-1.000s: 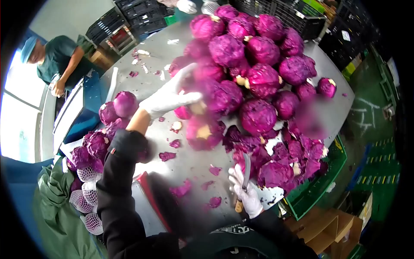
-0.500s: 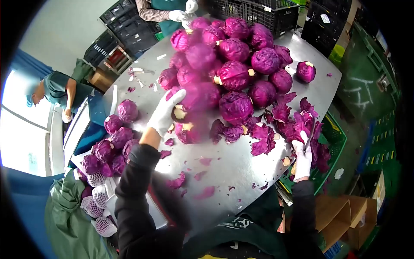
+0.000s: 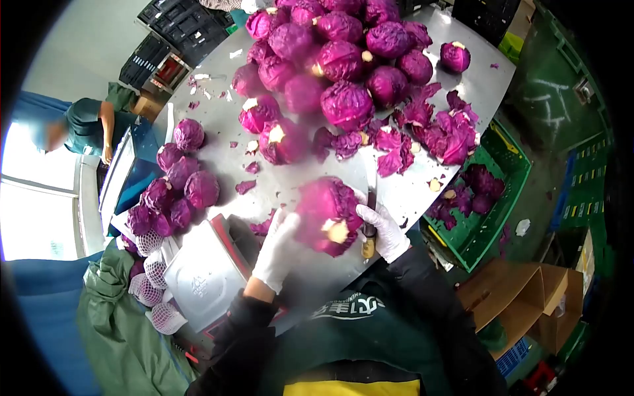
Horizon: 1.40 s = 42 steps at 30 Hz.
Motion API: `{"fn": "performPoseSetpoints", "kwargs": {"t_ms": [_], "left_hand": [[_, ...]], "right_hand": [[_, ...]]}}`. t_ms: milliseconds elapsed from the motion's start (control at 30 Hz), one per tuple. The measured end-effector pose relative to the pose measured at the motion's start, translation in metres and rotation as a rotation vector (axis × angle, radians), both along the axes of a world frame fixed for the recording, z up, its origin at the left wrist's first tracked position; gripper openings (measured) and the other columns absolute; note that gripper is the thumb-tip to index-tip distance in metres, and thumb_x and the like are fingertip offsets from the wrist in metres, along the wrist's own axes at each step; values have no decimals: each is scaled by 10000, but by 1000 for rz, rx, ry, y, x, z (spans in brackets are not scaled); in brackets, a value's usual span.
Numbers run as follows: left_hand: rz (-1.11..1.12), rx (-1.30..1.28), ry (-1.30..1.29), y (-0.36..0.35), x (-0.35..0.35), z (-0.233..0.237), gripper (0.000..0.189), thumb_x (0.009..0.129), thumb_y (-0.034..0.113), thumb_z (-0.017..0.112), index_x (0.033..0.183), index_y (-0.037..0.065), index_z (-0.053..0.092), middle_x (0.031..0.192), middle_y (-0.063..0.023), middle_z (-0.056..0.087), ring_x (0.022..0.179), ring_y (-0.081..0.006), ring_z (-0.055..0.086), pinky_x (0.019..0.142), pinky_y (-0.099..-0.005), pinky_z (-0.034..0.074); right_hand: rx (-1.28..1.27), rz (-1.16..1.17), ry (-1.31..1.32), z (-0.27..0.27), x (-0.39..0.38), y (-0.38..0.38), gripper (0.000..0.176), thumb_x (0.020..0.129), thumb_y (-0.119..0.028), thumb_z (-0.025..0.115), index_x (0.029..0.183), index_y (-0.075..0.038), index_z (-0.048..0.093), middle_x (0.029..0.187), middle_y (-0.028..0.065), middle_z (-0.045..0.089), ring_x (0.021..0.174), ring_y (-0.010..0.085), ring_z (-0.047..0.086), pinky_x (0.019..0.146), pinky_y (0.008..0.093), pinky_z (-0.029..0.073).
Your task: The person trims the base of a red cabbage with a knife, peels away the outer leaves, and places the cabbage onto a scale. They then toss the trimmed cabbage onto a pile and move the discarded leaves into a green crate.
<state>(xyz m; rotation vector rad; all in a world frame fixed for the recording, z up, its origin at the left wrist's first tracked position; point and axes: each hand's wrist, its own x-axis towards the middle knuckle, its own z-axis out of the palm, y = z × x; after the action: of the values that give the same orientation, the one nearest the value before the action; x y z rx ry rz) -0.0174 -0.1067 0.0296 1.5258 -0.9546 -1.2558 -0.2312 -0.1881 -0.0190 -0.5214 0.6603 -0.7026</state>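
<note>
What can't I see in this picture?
Head view:
Held cabbage: its own bulk hides its underside; its left side is blurred.
Knife handle: partly hidden by the right hand.
Cabbage pile: cut off by the top edge.
Mark on the grey panel: too small to read.

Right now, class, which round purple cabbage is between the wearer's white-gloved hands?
The round purple cabbage nearest the dark green apron, its pale stem end showing, between the left hand and right hand; the other cabbages touch neither hand.

The table (image 3: pixel 221 122) is glossy metal; crate (image 3: pixel 477 239), plastic; box (image 3: pixel 518 284), matt cardboard; knife handle (image 3: pixel 368 249), apparently smooth wood.
</note>
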Motion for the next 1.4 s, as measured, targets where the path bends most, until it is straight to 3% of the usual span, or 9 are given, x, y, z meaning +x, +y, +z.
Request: {"fn": "performPoseSetpoints", "kwargs": {"t_ms": [33, 133, 300, 467, 600, 733, 1067, 1300, 1400], "left_hand": [[181, 157, 524, 17, 1, -7, 286, 898, 124, 687, 1132, 112, 523, 1077, -6, 586, 999, -155, 559, 912, -320, 469], [-46, -148, 265, 44, -2, -8, 852, 750, 142, 825, 1437, 111, 321, 1457, -58, 360, 1345, -188, 362, 1137, -375, 295], [-85, 72, 214, 66, -9, -4, 1021, 674, 139, 905, 1514, 88, 327, 1484, -69, 382, 1378, -211, 388, 1159, -363, 295], [44, 4, -325, 75, -26, -51, 854, 722, 111, 873, 1431, 85, 398, 1384, -74, 423, 1264, -194, 475, 1072, -352, 414], [59, 26, -509, 70, -36, -49, 904, 701, 198, 904, 1431, 76, 385, 1349, -116, 392, 1251, -230, 459, 1080, -370, 402], [41, 49, -543, 66, -37, -46, 938, 690, 267, 915, 1432, 62, 378, 1339, -148, 378, 1261, -258, 437, 1089, -383, 383], [57, 89, -561, 59, -45, -42, 895, 697, 233, 907, 1400, 32, 392, 1328, -146, 436, 1240, -251, 472, 1072, -371, 392], [-63, 82, -663, 89, -18, -48, 991, 708, 149, 884, 1477, 60, 266, 1395, -117, 359, 1289, -226, 428, 1101, -389, 376], [6, 143, -182, 91, -11, -56, 1059, 697, 102, 883, 1512, 68, 207, 1446, -115, 316, 1334, -231, 385, 1125, -395, 352]], "right_hand": [[84, 61, -18, -15, -1, 7, 592, 936, -306, 681, 1449, -86, 484, 1128, -8, 635, 774, 61, 532, 670, 219, 424], [238, 327, 11, -42, 3, 28, 523, 994, -307, 582, 1430, -42, 468, 1275, 76, 621, 1139, 183, 613, 998, 320, 479], [-68, 542, 448, -28, 17, 41, 597, 963, -534, 568, 1270, -22, 586, 954, 31, 634, 774, 106, 566, 587, 284, 449], [-623, 191, 743, -34, 6, 56, 224, 921, -133, 654, 1025, 27, 536, 973, 114, 621, 863, 189, 645, 744, 305, 520], [-1040, 281, 972, -1, -29, 80, 390, 989, -272, 543, 1366, -175, 546, 1097, 160, 674, 803, 363, 679, 690, 410, 574], [-1306, 249, 1104, -6, -34, 103, 249, 973, -229, 539, 1157, -65, 579, 751, 141, 605, 604, 318, 648, 501, 445, 511], [-1056, 600, 1251, -11, -15, 89, 150, 920, -115, 459, 1034, -32, 510, 752, 195, 632, 627, 379, 671, 554, 475, 547], [-861, 455, 853, -47, -4, 76, 391, 921, -154, 525, 1289, -23, 515, 934, 249, 667, 880, 420, 664, 777, 475, 536], [-421, 547, 658, -52, -4, 72, 468, 926, -169, 552, 1376, -54, 498, 1022, 237, 647, 934, 405, 642, 846, 426, 520]]}}
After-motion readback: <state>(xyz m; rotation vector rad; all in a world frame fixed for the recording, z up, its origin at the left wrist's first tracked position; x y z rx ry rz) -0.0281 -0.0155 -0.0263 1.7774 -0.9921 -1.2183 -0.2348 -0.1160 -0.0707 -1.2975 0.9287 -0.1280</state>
